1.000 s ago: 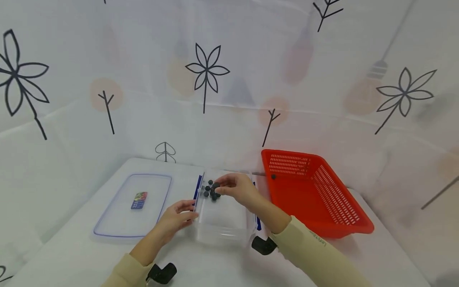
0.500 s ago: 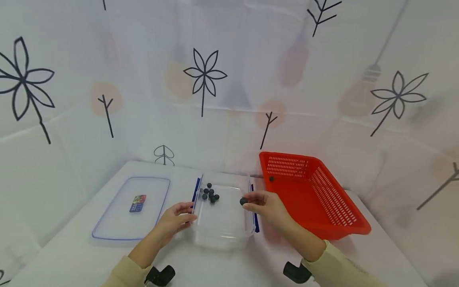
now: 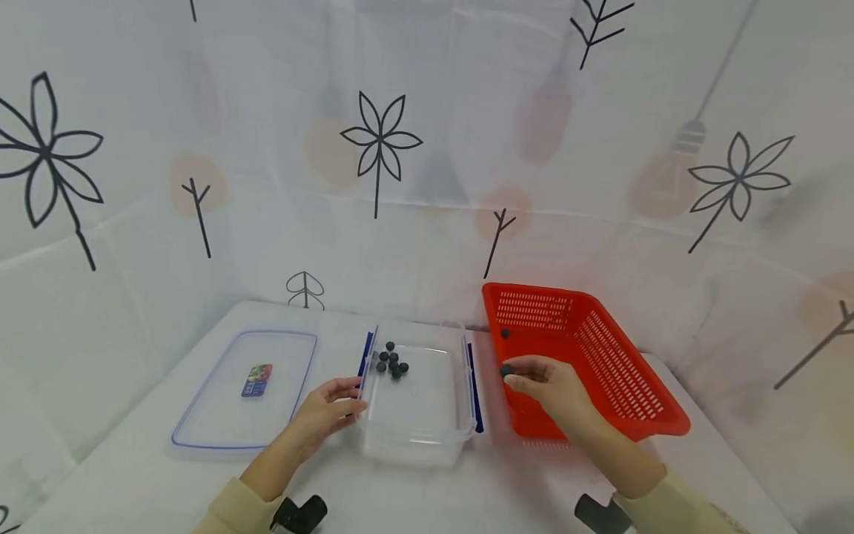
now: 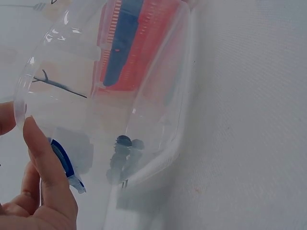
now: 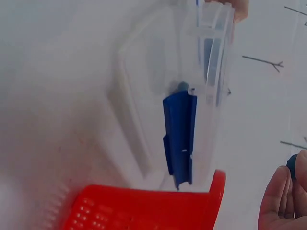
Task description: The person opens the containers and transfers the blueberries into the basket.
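A clear plastic container (image 3: pixel 412 443) with blue side clips stands in the middle of the table. Several small dark balls (image 3: pixel 394 357) lie at its far left inside. My left hand (image 3: pixel 323 413) grips the container's left rim; the left wrist view shows fingertips (image 4: pixel 36 129) on both sides of that rim. My right hand (image 3: pixel 557 387) pinches one dark ball (image 3: pixel 506 370) between thumb and fingers, over the near left side of the red basket (image 3: pixel 543 288). Another dark ball (image 3: pixel 505 333) is in the basket by its far left corner.
A clear lid (image 3: pixel 213 415) with a blue edge and a colourful label (image 3: pixel 256 380) lies flat at the left. The container and basket stand close together on the white table (image 3: pixel 373 497). A patterned white cloth (image 3: pixel 427 245) hangs behind.
My right hand has picked a dark ball from the group in the container and carried it right, over the basket. The left hand keeps its grip on the rim.
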Tool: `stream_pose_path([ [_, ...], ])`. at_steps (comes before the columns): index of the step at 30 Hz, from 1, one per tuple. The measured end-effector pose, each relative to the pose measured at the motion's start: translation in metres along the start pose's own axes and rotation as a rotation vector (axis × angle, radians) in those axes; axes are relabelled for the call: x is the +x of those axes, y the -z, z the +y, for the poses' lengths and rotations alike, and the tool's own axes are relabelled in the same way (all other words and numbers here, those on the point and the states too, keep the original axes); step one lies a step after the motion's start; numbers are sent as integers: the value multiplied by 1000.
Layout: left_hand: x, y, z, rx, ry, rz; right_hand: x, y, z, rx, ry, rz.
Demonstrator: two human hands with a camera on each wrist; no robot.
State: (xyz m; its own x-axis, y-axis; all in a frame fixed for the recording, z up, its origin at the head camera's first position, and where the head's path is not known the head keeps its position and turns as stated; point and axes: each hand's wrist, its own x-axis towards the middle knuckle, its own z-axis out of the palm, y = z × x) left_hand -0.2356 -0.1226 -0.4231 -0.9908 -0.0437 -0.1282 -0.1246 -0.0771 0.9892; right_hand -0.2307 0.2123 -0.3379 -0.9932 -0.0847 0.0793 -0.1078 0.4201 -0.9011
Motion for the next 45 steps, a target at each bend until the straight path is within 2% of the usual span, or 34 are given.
stream_pose_path([
  [9,-2,2,0,-11,0,9,6,38,7,-4,-19,11],
  [19,-1,4,0,-4,1,14,28,66,10,-5,-52,29],
  [28,0,3,-1,-8,5,11,53,80,15,-45,-87,27],
  [36,-1,2,0,-21,-1,-1,76,90,19,-85,-90,-8],
  [45,-3,0,2,-23,-4,-13,96,98,27,-19,-168,65],
])
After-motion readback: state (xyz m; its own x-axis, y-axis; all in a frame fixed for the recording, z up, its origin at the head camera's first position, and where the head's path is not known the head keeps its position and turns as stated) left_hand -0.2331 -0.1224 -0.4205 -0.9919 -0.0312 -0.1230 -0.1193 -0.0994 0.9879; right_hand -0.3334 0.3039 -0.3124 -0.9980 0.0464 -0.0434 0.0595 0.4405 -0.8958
